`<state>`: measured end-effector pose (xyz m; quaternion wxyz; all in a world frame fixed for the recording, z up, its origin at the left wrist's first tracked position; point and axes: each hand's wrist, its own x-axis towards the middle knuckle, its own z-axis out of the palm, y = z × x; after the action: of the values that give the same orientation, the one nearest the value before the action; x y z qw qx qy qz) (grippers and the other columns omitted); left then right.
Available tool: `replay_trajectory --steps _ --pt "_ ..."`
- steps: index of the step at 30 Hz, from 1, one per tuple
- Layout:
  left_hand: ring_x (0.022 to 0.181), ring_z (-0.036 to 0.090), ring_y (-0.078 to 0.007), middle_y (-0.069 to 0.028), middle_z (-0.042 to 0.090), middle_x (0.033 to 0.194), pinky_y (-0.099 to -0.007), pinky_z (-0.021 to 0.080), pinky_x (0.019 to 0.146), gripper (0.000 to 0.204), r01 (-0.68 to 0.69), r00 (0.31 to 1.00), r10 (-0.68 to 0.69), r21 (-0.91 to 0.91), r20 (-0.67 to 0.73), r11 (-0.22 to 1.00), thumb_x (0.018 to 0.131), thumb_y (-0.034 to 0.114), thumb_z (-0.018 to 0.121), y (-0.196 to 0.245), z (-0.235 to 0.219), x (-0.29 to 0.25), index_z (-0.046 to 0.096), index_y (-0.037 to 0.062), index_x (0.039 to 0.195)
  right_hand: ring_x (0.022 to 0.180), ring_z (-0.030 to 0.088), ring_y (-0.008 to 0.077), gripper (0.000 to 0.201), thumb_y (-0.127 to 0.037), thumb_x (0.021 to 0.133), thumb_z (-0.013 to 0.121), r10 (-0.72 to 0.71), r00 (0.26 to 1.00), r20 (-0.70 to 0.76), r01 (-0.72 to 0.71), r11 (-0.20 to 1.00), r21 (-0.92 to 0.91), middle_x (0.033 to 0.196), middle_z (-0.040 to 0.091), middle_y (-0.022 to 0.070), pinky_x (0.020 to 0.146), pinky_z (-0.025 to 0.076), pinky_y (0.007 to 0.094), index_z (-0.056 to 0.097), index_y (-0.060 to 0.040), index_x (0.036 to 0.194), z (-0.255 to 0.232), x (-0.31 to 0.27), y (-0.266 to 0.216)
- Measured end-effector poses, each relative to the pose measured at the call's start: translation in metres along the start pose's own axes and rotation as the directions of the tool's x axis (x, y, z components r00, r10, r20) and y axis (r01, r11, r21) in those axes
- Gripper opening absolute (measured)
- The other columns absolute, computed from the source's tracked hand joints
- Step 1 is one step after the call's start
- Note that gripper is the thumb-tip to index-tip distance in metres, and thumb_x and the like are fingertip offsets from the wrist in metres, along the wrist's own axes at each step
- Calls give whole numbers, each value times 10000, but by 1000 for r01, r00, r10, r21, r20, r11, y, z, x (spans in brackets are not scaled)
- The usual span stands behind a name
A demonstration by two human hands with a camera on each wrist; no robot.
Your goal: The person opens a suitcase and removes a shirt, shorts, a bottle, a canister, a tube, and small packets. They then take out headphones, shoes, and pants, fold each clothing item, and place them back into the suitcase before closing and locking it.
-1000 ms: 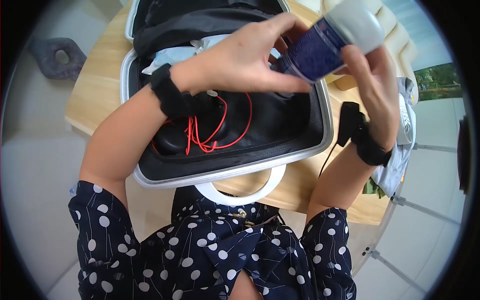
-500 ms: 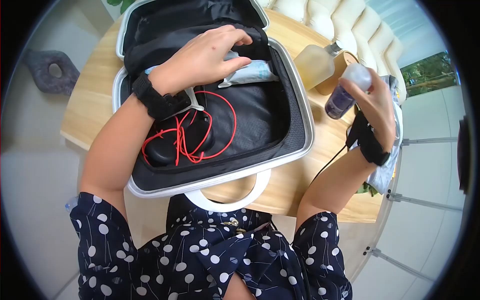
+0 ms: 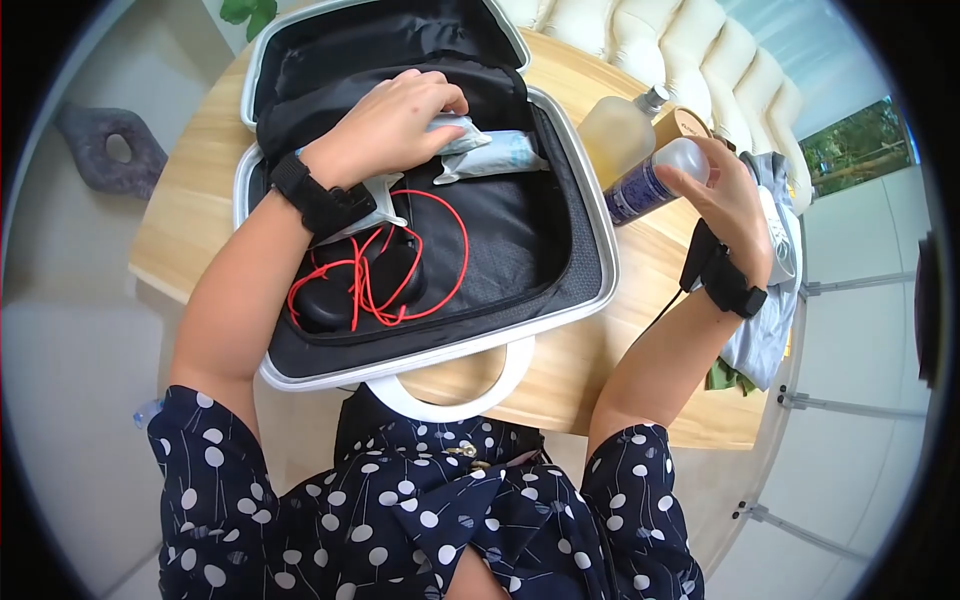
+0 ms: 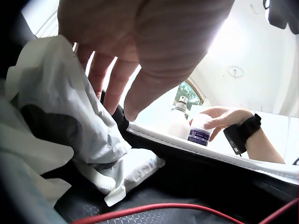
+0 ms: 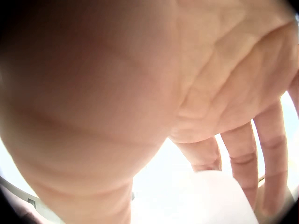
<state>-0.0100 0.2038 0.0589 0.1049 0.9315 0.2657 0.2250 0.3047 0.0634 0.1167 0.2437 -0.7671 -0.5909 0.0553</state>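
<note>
In the head view my right hand [image 3: 735, 205] grips a bottle [image 3: 637, 192] with a dark purple label and a white cap. The bottle is tilted over the table, just outside the suitcase's right rim. My left hand [image 3: 392, 122] hovers at the back of the open suitcase [image 3: 530, 265], over white soft packs [image 3: 495, 157]. Its fingers are loosely bent and hold nothing. In the left wrist view those packs [image 4: 70, 102] lie beside the left fingers. A red cord [image 3: 466, 245] lies looped over a black rounded case [image 3: 400, 272] inside the suitcase.
A frosted pump bottle [image 3: 612, 135] with yellowish liquid and a brown cylinder [image 3: 682, 123] stand right of the suitcase. Folded grey clothing [image 3: 750, 340] lies at the table's right edge. The white suitcase handle [image 3: 455, 408] juts toward me. A cream padded sofa [image 3: 640, 45] is behind.
The bottle has left the space above the suitcase, where both hands were at it, and is now lower at the right in my right hand. My left hand has moved back over the packs.
</note>
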Motion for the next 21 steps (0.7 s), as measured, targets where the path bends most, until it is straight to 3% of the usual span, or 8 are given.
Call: replay_trajectory --steps 2,4,7,13,15,17,19,21 --pt "987 532 -257 -95 597 965 -358 430 865 222 10 1000 -10 13 25 1000 806 159 630 -1 -1 -1 604 21 977 888 633 231 565 -390 720 755 -54 996 -72 56 998 34 996 652 161 763 484 341 612 9 1094 -3 -4 -7" --pt "984 524 -258 -90 568 976 -361 428 845 266 -20 999 15 115 45 993 769 158 659 -5 0 -3 595 30 993 894 632 220 495 -358 768 731 15 976 -219 -1 998 67 984 662 141 768 482 332 617 -4 1095 -13 -8 -22" --pt "971 518 -251 -81 537 971 -355 425 808 337 -17 998 -2 277 68 961 713 150 702 2 -2 -7 586 39 1009 887 635 211 436 -321 802 711 -15 968 -250 53 988 146 956 672 120 761 482 317 619 -4 1088 -17 -18 -49" --pt "923 522 -254 -90 543 937 -357 421 763 369 -85 995 52 430 88 899 629 96 717 5 5 -7 515 36 931 858 637 238 374 -263 785 719 -284 957 -63 291 934 207 918 669 125 754 486 332 619 -38 1067 10 -21 -82" --pt "865 544 -279 -106 570 864 -379 427 753 358 9 974 -79 310 215 951 635 80 692 9 3 -4 498 39 933 869 632 260 382 -267 775 721 -413 910 31 408 907 103 910 665 131 754 486 346 614 -39 1063 20 -18 -86" --pt "813 579 -308 -130 601 816 -403 449 724 327 7 981 -56 259 185 966 671 73 653 13 -5 -2 487 34 950 872 622 301 404 -269 774 711 -484 865 135 465 872 150 922 658 149 753 479 360 600 -35 1085 31 -16 -87" --pt "802 608 -324 -151 621 824 -401 470 689 286 169 978 -173 40 121 985 703 76 631 18 -14 0 493 25 948 897 611 318 411 -266 779 702 -469 848 246 417 878 237 941 649 161 773 475 370 589 -28 1095 42 -12 -92" --pt "765 628 -307 -160 640 831 -365 482 660 260 137 988 -132 -63 79 989 766 133 621 11 -16 2 507 14 967 903 608 327 418 -261 780 701 -486 834 262 433 870 237 949 645 168 780 474 377 582 -21 1100 52 -9 -91"
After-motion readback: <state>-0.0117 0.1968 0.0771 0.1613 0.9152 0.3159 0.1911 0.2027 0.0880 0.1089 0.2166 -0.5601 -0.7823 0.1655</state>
